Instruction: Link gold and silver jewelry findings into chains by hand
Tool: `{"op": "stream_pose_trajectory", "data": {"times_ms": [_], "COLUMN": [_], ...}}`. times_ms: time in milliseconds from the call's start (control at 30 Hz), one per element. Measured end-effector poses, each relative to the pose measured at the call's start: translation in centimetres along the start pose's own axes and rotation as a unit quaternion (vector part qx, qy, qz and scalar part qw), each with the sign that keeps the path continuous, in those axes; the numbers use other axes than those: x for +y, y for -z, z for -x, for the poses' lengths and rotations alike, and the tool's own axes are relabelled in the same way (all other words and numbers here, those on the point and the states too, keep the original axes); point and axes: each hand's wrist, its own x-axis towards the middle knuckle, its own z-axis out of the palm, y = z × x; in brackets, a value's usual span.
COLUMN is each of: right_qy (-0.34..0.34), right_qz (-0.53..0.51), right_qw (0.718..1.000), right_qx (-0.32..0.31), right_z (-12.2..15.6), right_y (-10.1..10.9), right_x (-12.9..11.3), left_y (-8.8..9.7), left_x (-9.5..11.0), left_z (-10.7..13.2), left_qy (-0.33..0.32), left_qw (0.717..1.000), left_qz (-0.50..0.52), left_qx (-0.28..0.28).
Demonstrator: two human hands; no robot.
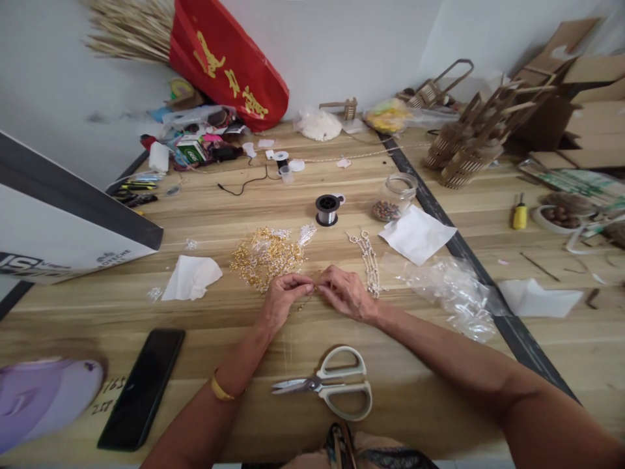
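My left hand and my right hand meet fingertip to fingertip over the wooden table. Both are closed in a pinch on a thin gold-coloured chain, part of which hangs below the left fingers; the exact spot gripped is too small to make out. Just beyond the left hand lies a heap of gold and silver chains. Silver bead chains are laid out beside my right hand. Nearer my body rest scissors with white handles, blades pointing left.
A wire spool and a glass jar of beads stand farther back. Clear plastic bags and white paper lie right. On the left are a black phone, a folded tissue and a large box.
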Motion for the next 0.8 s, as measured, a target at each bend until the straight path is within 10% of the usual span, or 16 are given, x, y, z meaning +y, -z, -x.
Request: {"op": "stream_pose_trajectory", "data": {"times_ms": [800], "right_qy": [0.012], "right_qz": [0.022], "right_qw": [1.000], "right_qx": [-0.006], "right_z": [0.25], "right_y": [0.04], "right_x": [0.35], "left_y": [-0.12], "left_x": [0.10], "left_z": [-0.03], "left_qy": [0.033], "left_qw": [0.998], "left_qz": [0.050], "left_qx": [-0.019]}}
